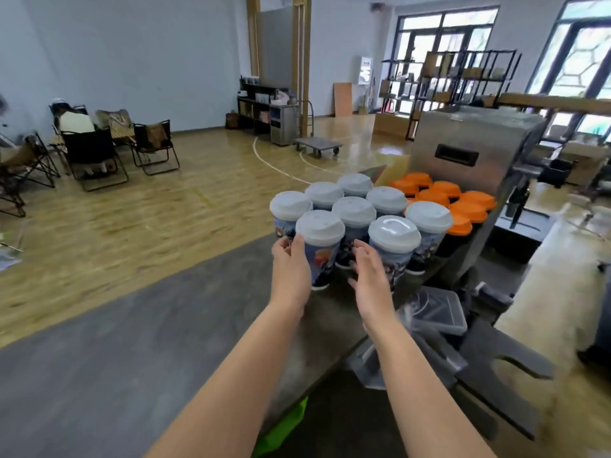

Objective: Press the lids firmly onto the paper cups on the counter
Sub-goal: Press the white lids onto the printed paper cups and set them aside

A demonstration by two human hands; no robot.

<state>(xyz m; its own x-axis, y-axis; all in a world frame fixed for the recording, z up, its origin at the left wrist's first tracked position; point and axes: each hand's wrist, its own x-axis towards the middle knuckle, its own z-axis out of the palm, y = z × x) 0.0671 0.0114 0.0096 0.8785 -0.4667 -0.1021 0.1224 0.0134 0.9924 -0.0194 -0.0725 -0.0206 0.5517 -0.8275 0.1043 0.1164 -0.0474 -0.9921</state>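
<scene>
While white lids (354,210) cap eight paper cups (349,240) clustered at the desk's (334,314) far edge, left hand (291,269) flat against the front cup's (323,259) left side, fingers straight, right hand (370,276) loosely spread just right of it.

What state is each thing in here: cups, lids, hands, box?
Front cup: upright, white lid on.
Seven other cups: upright, white lids on.
Orange lids: clustered behind the cups; whatever is beneath hidden.
Left hand: open, against the front cup's side.
Right hand: open, between the two nearest cups.
Clear box: lid on.
</scene>
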